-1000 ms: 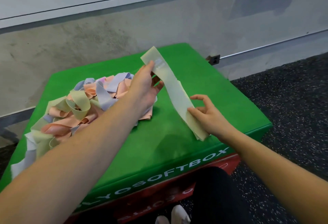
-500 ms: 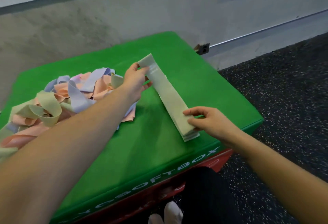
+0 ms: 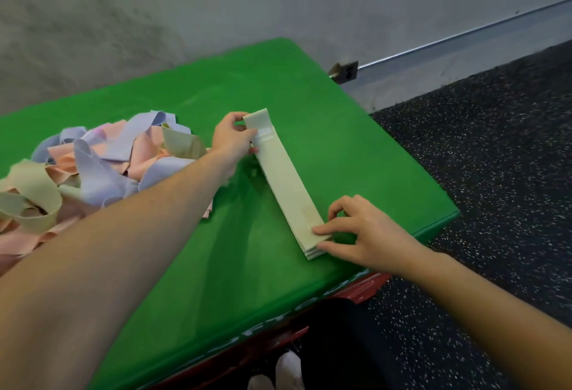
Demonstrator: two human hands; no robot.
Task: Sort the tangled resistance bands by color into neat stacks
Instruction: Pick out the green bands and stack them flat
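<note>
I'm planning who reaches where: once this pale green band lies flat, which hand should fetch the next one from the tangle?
Left. The left hand is right beside the tangled pile, while the right hand steadies the green stack at its near end, far from the pile.

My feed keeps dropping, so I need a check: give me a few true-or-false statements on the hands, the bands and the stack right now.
1. The left hand pinches the far end of the pale green band. True.
2. The right hand is lifted off the stack. False: its fingers press the near end.
3. The green stack lies on the green soft box. True.
4. The tangled pile holds only pink bands. False: lilac and pale green too.
</note>
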